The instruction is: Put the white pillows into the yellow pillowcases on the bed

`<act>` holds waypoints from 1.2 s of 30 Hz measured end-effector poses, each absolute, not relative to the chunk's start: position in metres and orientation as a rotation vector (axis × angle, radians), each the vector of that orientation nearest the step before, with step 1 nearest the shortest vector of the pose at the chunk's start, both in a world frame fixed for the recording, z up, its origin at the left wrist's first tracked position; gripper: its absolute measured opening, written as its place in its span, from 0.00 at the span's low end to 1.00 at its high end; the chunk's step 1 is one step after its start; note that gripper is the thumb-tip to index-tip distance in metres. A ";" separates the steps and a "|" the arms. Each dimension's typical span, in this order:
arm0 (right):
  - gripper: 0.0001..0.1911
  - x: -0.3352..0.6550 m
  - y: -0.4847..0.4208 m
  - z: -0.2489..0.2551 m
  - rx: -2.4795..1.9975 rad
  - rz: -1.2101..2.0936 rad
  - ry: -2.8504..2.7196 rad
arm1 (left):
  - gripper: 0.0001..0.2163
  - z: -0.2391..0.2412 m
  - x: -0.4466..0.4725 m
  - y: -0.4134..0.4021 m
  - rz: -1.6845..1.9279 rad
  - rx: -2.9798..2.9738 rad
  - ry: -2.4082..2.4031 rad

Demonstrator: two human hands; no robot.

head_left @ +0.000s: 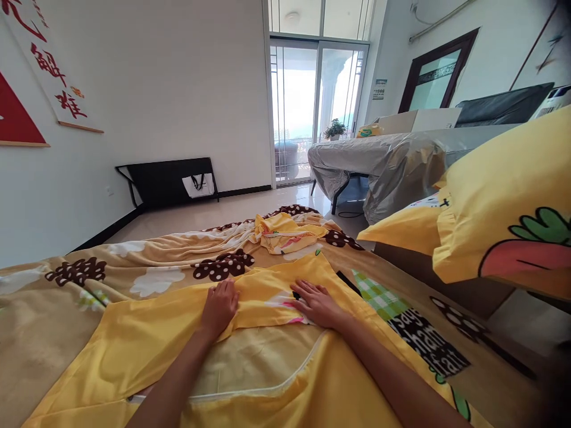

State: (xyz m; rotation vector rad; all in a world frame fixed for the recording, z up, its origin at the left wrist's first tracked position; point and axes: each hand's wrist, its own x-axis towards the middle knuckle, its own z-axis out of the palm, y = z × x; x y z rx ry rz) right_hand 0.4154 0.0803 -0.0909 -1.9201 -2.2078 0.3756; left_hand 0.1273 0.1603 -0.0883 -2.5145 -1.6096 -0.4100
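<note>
A yellow cover (147,333) with a zip opening lies spread on the bed in front of me. My left hand (219,304) rests on its folded-over edge, fingers curled over the fabric. My right hand (316,303) lies flat on the same fold, fingers stretched out and slightly spread, pressing on a patterned patch. Both forearms reach forward from the bottom of the view. A pale inner layer (254,356) shows through the open zip between my arms.
A tan blanket (147,261) with brown and white cloud shapes covers the bed. A crumpled yellow cloth (285,233) lies further ahead. Yellow pillows (504,196) are stacked at the right. A covered table (379,157), glass doors and a black folded table (169,178) stand beyond.
</note>
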 end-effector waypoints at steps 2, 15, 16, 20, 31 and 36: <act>0.28 0.423 0.087 -0.096 -2.106 0.180 -2.101 | 0.19 -0.092 0.129 0.156 -0.368 -2.626 -1.534; 0.26 0.439 0.099 -0.115 -2.341 -0.162 -1.908 | 0.24 -0.106 0.029 0.188 -0.243 -2.464 -2.039; 0.26 0.440 0.099 -0.115 -2.340 -0.165 -1.910 | 0.24 -0.107 0.019 0.190 -0.238 -2.401 -2.103; 0.26 0.440 0.099 -0.115 -2.345 -0.161 -1.907 | 0.26 -0.106 0.000 0.185 -0.270 -2.110 -2.283; 0.26 0.436 0.097 -0.111 -2.342 -0.160 -1.903 | 0.14 -0.072 0.097 0.170 -0.438 -2.540 -1.660; 0.26 0.439 0.099 -0.113 -2.349 -0.173 -1.907 | 0.09 -0.079 0.123 0.179 -0.341 -2.533 -1.650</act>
